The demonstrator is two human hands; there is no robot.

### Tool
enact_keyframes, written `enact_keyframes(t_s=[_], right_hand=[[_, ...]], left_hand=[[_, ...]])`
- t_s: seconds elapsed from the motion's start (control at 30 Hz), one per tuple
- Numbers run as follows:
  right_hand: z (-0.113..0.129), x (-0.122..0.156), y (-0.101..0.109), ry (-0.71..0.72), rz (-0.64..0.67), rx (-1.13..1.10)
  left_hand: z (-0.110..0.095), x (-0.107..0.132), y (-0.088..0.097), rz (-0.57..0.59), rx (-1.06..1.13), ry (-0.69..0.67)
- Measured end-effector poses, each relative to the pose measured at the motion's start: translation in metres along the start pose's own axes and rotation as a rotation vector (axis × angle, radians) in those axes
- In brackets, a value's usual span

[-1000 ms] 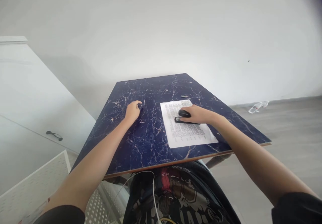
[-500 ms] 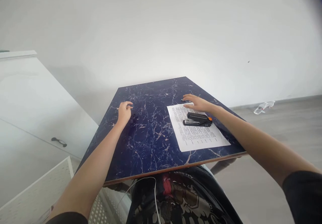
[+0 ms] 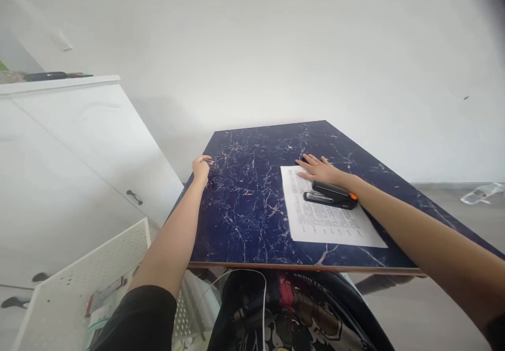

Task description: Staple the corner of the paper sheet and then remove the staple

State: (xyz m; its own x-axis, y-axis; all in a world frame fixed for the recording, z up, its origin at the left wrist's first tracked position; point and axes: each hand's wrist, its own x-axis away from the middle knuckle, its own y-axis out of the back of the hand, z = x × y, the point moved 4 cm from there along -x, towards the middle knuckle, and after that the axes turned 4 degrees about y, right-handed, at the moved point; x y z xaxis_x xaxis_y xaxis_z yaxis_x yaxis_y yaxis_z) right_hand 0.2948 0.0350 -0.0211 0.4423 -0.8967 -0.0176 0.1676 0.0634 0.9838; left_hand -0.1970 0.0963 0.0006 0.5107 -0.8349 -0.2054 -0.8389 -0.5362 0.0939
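A printed sheet of paper [image 3: 335, 230] lies on the right half of the dark blue marbled table [image 3: 244, 214]. On top of it rests a black stapler [image 3: 331, 196] with an orange end, its arm raised from the base. My right hand [image 3: 321, 171] is spread flat across the paper's far edge, just beyond the stapler, and holds nothing visible. Over by the table's left edge is my left hand [image 3: 201, 168], fingers loosely bent and apart, with nothing seen in it. Its palm side is hidden.
White cabinets [image 3: 90, 130] with dark handles stand at the left. Below them is a white perforated basket [image 3: 90, 267] with small items inside. A white cable [image 3: 263, 298] hangs at my lap. Clear plastic [image 3: 481, 193] lies on the floor at the right, by the wall.
The view has turned left. My right hand has flattened onto the paper, fingers spreading. My left hand has shifted outward to the table's left edge. Paper and stapler appear to stay in place.
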Motion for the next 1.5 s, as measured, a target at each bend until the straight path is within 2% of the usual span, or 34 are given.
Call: enact_keyframes(t_s=[0.07,0.17,0.4,0.47,0.57,0.67,0.73,0.8,1.0,1.1,1.23,1.37,1.5], right_hand=[[0.029,-0.024,-0.003,0.035,-0.011,0.004],[0.085,-0.066,-0.010,0.106,-0.017,-0.015],[0.223,-0.150,-0.030,0.197,0.017,-0.088],[0.249,-0.163,-0.035,0.225,0.035,-0.104],[0.264,-0.170,-0.036,0.259,-0.033,-0.135],[0.265,-0.161,-0.030,0.435,-0.142,-0.142],[0.264,-0.150,-0.031,0.605,-0.065,-0.139],[0.259,-0.141,-0.035,0.682,0.052,-0.130],[0.227,-0.118,-0.030,0.685,0.122,-0.135],[0.203,-0.103,-0.022,0.699,0.136,-0.141],[0.166,-0.084,-0.010,0.642,0.128,-0.154],[0.131,-0.070,-0.004,0.555,0.138,-0.142],[0.113,-0.065,-0.003,0.524,0.126,-0.139]], left_hand=[[0.008,-0.006,0.006,-0.059,0.032,0.039],[0.015,-0.012,0.010,-0.097,0.053,0.058],[0.014,-0.014,0.008,-0.104,0.050,0.066],[0.014,-0.015,0.007,-0.100,0.054,0.074],[0.013,-0.015,0.006,-0.083,0.068,0.088],[0.013,-0.014,0.005,-0.078,0.086,0.107],[0.012,-0.013,0.005,-0.082,0.103,0.120],[0.011,-0.012,0.005,-0.089,0.118,0.134],[0.010,-0.013,0.007,-0.088,0.113,0.140],[0.009,-0.012,0.005,-0.081,0.089,0.123],[0.010,-0.008,0.002,-0.069,0.043,0.093],[0.003,0.002,-0.009,0.016,-0.151,-0.065],[-0.016,0.030,-0.035,0.147,-0.259,-0.226]])
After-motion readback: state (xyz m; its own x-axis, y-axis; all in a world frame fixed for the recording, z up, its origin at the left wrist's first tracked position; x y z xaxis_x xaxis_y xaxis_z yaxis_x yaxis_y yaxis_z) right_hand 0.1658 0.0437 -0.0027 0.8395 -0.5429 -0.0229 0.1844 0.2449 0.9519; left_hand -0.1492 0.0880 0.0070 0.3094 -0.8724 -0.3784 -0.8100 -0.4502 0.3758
